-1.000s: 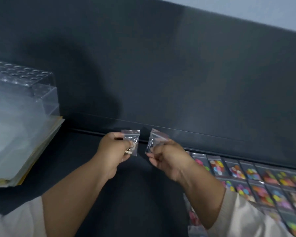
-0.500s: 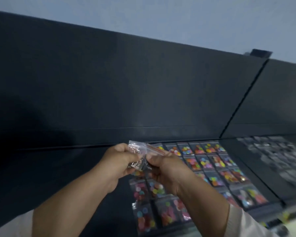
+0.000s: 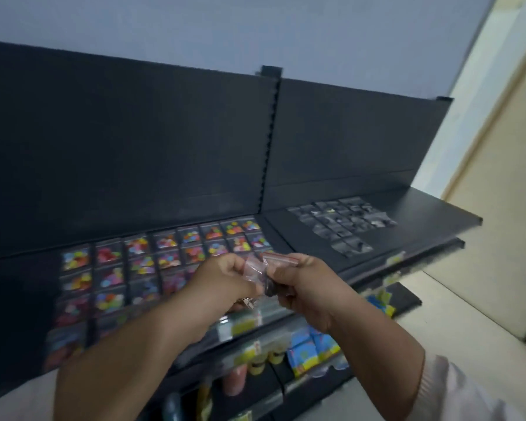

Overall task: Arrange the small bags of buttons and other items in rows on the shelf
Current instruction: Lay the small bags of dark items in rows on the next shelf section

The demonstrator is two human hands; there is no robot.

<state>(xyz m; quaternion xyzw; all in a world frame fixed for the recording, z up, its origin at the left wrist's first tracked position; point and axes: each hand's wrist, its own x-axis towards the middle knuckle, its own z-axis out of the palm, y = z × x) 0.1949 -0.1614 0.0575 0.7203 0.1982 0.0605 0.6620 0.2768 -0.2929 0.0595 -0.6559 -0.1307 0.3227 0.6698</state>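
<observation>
My left hand (image 3: 225, 281) and my right hand (image 3: 301, 284) meet in front of the black shelf (image 3: 431, 214), each pinching a small clear zip bag (image 3: 255, 268). The two bags overlap between my fingers; a dark item shows at the bottom of one and a metal piece hangs below my left hand. Behind my hands, small bags of coloured buttons (image 3: 164, 256) lie in rows on the left shelf section. On the right section lie rows of clear bags with dark and metal items (image 3: 343, 223).
The shelf's tall black back panel (image 3: 134, 147) rises behind the rows, split by a slotted upright (image 3: 269, 132). Lower shelves hold blue and yellow packets (image 3: 313, 350) and small jars. A beige wall and floor lie to the right.
The view has swung right, bringing the right shelf section and wall into sight. My hands, apart a second ago with one bag each, have come together and stay joined.
</observation>
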